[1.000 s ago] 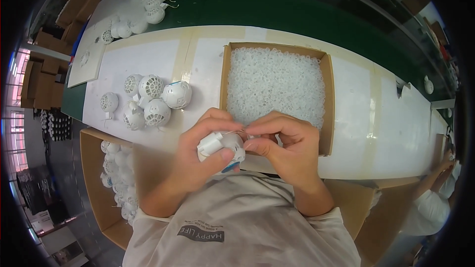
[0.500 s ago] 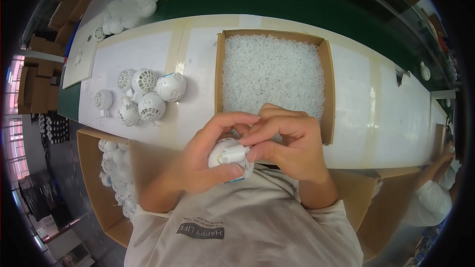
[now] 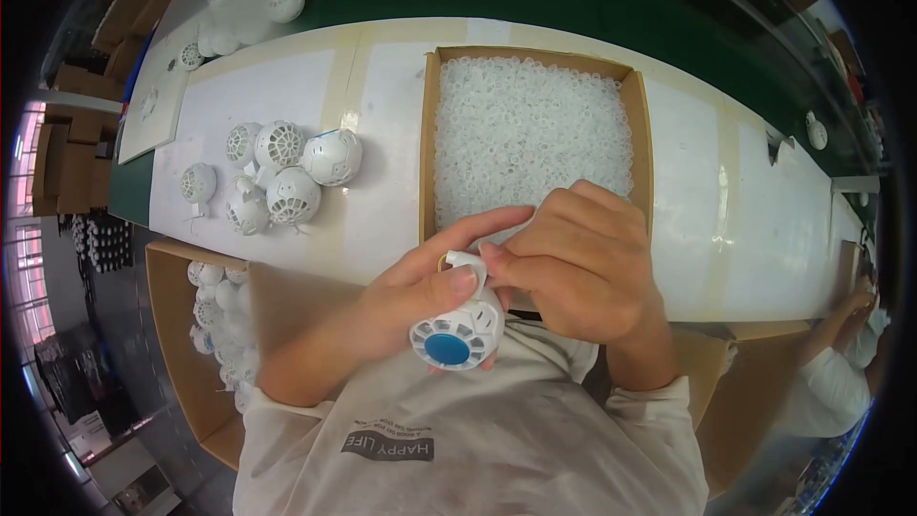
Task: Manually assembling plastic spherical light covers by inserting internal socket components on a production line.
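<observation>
A round white slotted plastic housing (image 3: 478,322) with a blue disc on its face is held in front of my shirt. My left hand (image 3: 420,289) wraps round it, thumb pressed on the white stem at its top, where a short yellow wire loops out. My right hand (image 3: 583,263) is closed at the tip of that stem, thumb and fingertips pinched together; whether a small part sits between them is hidden. Just beyond my hands stands a shallow cardboard box (image 3: 429,148) filled with small clear plastic rings (image 3: 530,129).
Several similar white housings (image 3: 283,145) lie on the white table at left. More fill a cardboard carton (image 3: 172,325) below the table edge. Another pile (image 3: 253,14) sits at the far left. A co-worker's arm (image 3: 845,330) shows at far right.
The housing has been turned so its blue disc faces me and its stem points up. My right hand has moved slightly right and up, still pinching at the stem.
</observation>
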`<act>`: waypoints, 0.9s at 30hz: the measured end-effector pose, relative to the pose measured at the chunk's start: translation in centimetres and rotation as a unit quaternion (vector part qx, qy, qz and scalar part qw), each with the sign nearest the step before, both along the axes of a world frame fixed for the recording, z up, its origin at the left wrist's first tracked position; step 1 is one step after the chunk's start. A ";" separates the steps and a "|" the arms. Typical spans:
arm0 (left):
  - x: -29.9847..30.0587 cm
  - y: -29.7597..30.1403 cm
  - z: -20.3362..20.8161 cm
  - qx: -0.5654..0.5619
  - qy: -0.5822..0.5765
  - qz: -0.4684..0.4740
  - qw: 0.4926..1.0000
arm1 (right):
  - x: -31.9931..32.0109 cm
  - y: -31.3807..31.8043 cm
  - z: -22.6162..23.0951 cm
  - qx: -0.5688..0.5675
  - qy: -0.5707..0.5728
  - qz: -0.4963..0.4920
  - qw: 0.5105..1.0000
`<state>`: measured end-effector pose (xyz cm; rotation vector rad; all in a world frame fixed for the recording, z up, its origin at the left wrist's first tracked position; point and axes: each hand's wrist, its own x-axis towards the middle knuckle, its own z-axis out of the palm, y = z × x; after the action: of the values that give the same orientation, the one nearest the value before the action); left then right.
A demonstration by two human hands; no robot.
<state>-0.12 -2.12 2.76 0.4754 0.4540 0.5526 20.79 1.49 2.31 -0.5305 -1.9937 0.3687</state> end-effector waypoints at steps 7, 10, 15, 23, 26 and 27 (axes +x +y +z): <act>0.1 0.8 1.7 0.192 0.154 -0.009 0.969 | 0.2 -0.8 1.8 -0.073 -0.068 -0.007 0.995; -1.0 1.2 0.2 0.330 0.134 -0.009 0.934 | 0.0 -0.4 1.0 -0.176 0.033 -0.029 0.983; -2.0 0.5 -2.0 0.088 -0.141 0.098 0.981 | 1.0 1.1 -2.4 -0.220 -0.149 -0.246 0.932; -1.5 0.2 -1.1 0.094 -0.038 0.220 0.970 | 0.5 1.0 -3.3 -0.174 -0.233 -0.302 0.908; -2.2 0.8 -1.2 0.078 -0.078 0.172 0.979 | 0.6 0.9 -3.3 -0.141 -0.255 -0.345 0.892; -2.2 0.9 -1.2 0.079 -0.079 0.172 0.979 | 0.7 0.9 -3.2 -0.140 -0.255 -0.345 0.893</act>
<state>-2.34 -1.26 1.61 0.5036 0.3433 0.9597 21.48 2.43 -0.94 -1.5958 -2.0785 0.0624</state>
